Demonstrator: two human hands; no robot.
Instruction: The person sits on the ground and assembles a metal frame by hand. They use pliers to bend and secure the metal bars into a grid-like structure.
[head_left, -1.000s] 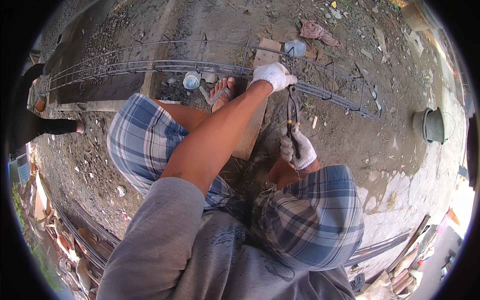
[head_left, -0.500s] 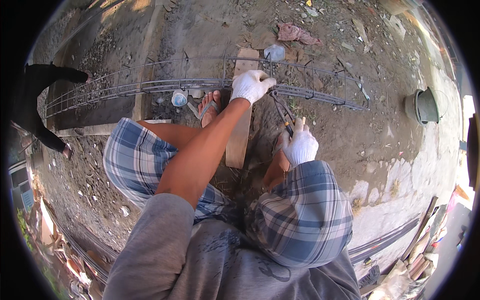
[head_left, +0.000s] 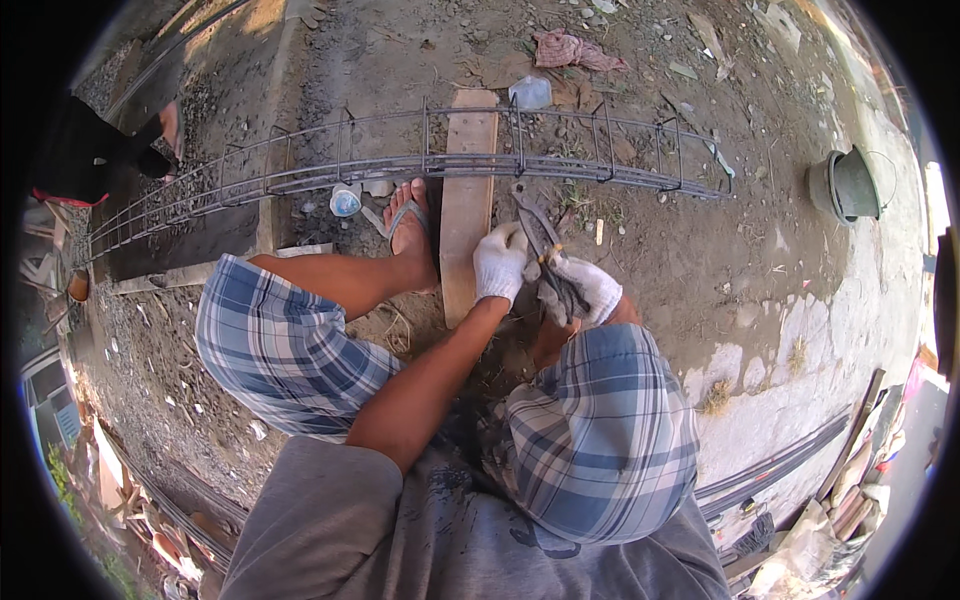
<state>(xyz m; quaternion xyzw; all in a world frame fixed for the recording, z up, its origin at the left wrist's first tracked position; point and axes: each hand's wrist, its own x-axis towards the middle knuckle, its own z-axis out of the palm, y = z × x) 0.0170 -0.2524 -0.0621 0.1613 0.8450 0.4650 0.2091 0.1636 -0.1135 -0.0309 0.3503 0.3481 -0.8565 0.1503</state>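
Observation:
My right hand (head_left: 590, 288), in a white knit glove, grips a pair of dark metal pliers (head_left: 538, 228) with yellowish marks on it. The tool points up toward the rebar cage, its tip just short of the bars. Close beside the pliers is my gloved left hand (head_left: 500, 262), fingers curled in; anything inside them is hidden. It hovers at the right edge of a wooden plank (head_left: 466, 205). The long rebar cage (head_left: 425, 163), of thin bars with square stirrups, lies across the plank in front of my feet. Neither hand touches it.
A person in dark clothes (head_left: 95, 150) bends at the cage's far left end. A grey bucket (head_left: 845, 190) stands at right. A white cup (head_left: 345, 200) is by my left foot. A clear plastic bag (head_left: 530, 93) and reddish cloth (head_left: 575, 50) lie beyond the cage.
My left hand has left the bars and come back toward me, beside the pliers. The pliers have drawn slightly left and turned. The person at left has shifted posture.

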